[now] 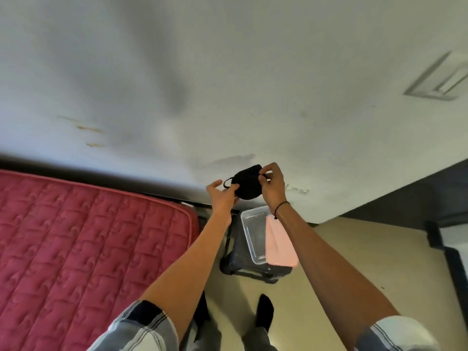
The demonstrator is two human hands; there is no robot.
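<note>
pinching the right edge of the black mask (248, 183) between thumb and fingertips, the right hand (272, 184) seems to carry most of it. the left hand (222, 197) lies at the mask's lower left edge with thumb spread and fingers loosely bent; whether those fingers truly grip the fabric cannot be told. the mask hangs in the air in front of the wall (228, 84), above and a little far of the clear container (254, 233), which sits on a dark stool (235, 259) with a pink lid (279, 243) lying over its right side

the likeliest slip is at that small right-hand pinch: if it loosens while the left hand has no firm hold, the soft mask would drop and could miss the container. the ear loop (228, 183) standing free on the left could catch on a left finger and tug the mask askew. the lid narrows the opening, so a mask lowered carelessly may land half on the lid, slide off to the right, or push it from the stool. a miss to the left could send the mask onto the floor (342, 262) or into the gap beside the red mattress (88, 236)
</note>
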